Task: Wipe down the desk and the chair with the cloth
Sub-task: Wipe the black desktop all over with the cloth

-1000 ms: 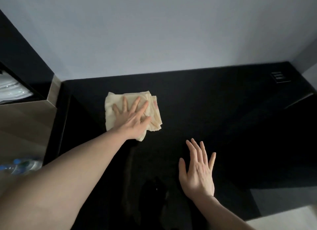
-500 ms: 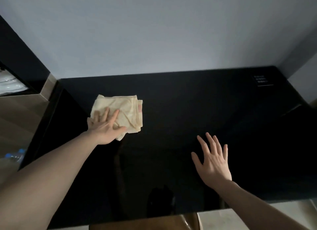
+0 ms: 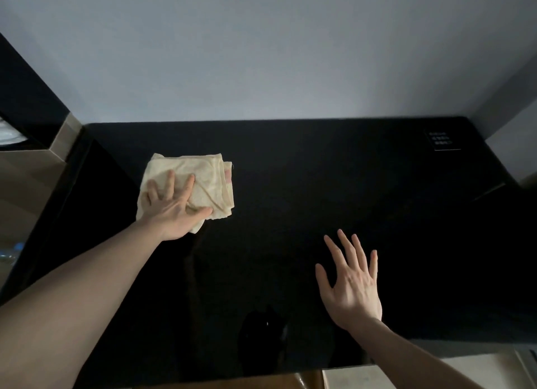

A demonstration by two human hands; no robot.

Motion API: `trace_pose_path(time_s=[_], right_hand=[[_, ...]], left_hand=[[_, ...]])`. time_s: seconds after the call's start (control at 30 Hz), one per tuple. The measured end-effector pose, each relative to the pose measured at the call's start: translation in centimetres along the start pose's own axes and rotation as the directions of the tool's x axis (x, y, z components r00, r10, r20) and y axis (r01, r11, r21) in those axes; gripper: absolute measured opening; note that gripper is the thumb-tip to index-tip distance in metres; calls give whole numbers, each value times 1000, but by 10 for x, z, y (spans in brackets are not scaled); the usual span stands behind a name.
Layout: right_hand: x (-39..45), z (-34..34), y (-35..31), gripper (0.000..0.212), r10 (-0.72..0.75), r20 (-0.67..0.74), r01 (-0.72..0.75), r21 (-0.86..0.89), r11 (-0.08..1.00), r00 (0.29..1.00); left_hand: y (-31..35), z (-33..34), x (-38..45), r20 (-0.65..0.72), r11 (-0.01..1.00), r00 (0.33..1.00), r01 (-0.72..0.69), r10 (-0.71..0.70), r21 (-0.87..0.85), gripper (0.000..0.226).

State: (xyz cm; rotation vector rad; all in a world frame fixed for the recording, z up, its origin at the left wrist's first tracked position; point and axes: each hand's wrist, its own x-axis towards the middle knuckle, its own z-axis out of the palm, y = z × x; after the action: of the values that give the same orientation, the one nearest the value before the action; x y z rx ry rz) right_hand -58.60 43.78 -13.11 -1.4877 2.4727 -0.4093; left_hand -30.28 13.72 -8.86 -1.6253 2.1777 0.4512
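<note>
Wiping of the desk is under way and, by my reading, far from finished: the glossy black rectangular desk top (image 3: 305,185) shows no clear mark of which parts have been covered, since the dark surface hides any damp trail, and the chair is not in view at all, so that half of the task looks untouched. The folded cream-yellow cotton cloth (image 3: 203,182) lies flat on the desk's far left area, near the back wall, with a pinkish patch showing at its right edge. The left hand (image 3: 171,211) presses down on the cloth's near-left part, fingers straight and spread and thumb stretched out to the right along its near edge, not curled round it. The right hand (image 3: 353,284) is released and grasps nothing, its fingers splayed over the bare near-right part of the desk; whether the palm touches the surface I cannot tell. Compared with half a second ago, the cloth and left hand have shifted only slightly to the right across the desk, and against the frame a second back they sit further left, which suggests a side-to-side stroke; the right hand has kept its open pose in much the same place.
</note>
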Motion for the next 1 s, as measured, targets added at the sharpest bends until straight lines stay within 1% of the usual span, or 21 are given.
trace_pose_path(time_s=[0.13, 0.27, 0.37, 0.47, 0.53, 0.57, 0.6, 0.67, 0.7, 0.73, 0.8, 0.87, 0.93, 1.0], right_hand=[[0, 2, 0, 69, -6, 4, 6, 19, 1000, 1000], [2, -1, 2, 66, -24, 26, 22, 72, 997, 999], [1, -6, 3, 61, -41, 24, 36, 187, 982, 999], [5, -17, 13, 56, -72, 43, 49, 389, 920, 996], [16, -33, 37, 53, -81, 65, 37, 502, 864, 995], [24, -42, 55, 53, -100, 55, 59, 503, 862, 993], [34, -54, 81, 54, -126, 32, 98, 459, 883, 991], [58, -77, 143, 56, -172, -28, 173, 296, 939, 985], [70, -89, 175, 57, -175, -47, 181, 214, 960, 983], [81, -100, 205, 58, -165, -52, 170, 143, 975, 985], [97, -119, 259, 58, -103, -19, 104, 39, 994, 994], [109, -134, 306, 61, -24, 0, 24, -3, 1000, 1000], [114, -144, 343, 61, 20, 13, -20, 6, 1000, 1000], [114, -148, 367, 63, -27, 23, 28, -9, 1000, 999]], left_hand=[[18, 3, 0, -14, 997, 1000, -13, 12, -82, 89], [34, 8, 1, -16, 995, 1000, -1, -1, -96, 85], [57, 14, -5, 5, 993, 1000, 10, -10, -120, 80], [84, 18, -8, -8, 989, 999, 44, -46, -142, 78], [105, 18, -10, -2, 985, 997, 72, -73, -158, 79], [115, 17, -11, 6, 982, 997, 83, -83, -167, 79], [132, 18, -12, 18, 981, 996, 91, -89, -174, 79], [168, 18, -12, 13, 979, 996, 88, -87, -183, 78], [188, 18, -11, 7, 980, 997, 81, -81, -181, 77], [209, 18, -10, 6, 981, 998, 70, -70, -179, 76], [254, 17, -6, 11, 984, 1000, 29, -28, -173, 74], [302, 15, 0, 14, 988, 1000, -22, 24, -152, 72], [352, 13, 5, 2, 990, 997, -72, 73, -117, 69], [403, 10, 9, 1, 988, 991, -130, 131, -82, 67]])
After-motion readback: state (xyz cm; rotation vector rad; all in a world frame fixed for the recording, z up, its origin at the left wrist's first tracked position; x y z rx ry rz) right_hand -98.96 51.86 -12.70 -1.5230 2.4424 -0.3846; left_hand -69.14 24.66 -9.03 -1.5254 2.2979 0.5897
